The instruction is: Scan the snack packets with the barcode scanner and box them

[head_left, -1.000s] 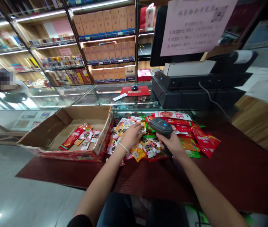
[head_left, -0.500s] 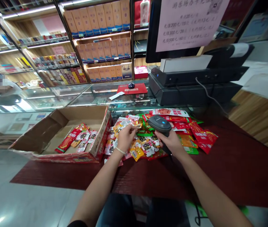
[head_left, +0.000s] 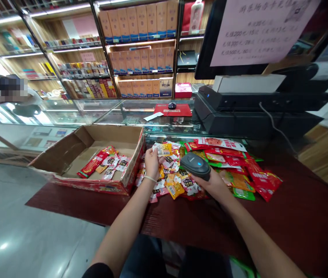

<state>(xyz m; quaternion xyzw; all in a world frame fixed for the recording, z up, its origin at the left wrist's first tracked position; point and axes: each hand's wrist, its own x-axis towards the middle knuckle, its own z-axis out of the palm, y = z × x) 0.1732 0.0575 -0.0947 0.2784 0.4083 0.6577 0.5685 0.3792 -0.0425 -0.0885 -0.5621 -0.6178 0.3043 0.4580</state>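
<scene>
Brown and shallow, the box [head_left: 112,134] holds few packets [head_left: 94,164], while the heap [head_left: 190,186] on the table [head_left: 178,222] looks largely undone, the left hand's [head_left: 151,161] grip pinching a yellow packet [head_left: 166,149] over it, the right hand's [head_left: 212,186] wrapped round a scanner [head_left: 194,164].

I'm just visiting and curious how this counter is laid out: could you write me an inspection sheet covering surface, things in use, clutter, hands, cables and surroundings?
Surface: dark red counter, cardboard box at its left.
Things in use: handheld scanner; packet pile; more packets inside the box.
Clutter: paper slip by a red mat with a mouse on it.
Hands: left hand pinches a small packet; right hand grips the scanner.
Cables: gray cable on the black machine; scanner cord not discernible.
Surroundings: lit shelves, monitor with pink notice, another person far left.
</scene>
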